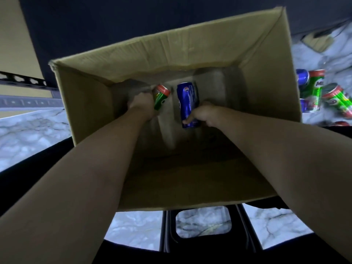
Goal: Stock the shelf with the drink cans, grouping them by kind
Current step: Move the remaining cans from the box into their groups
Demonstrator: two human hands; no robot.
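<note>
Both my arms reach down into a deep open cardboard box (171,52). At its bottom my left hand (142,104) grips a green can with a red top (161,97). My right hand (202,116) pinches the lower end of a blue Pepsi can (187,103), which lies lengthwise on the box floor. The two cans are a little apart. My fingers are partly hidden behind the cans.
Outside the box to the right, several green Milo cans (314,90) and blue cans (302,77) lie on the marble floor (28,134). A black stool frame (202,242) shows beneath the box. A flattened piece of cardboard (316,41) lies at far right.
</note>
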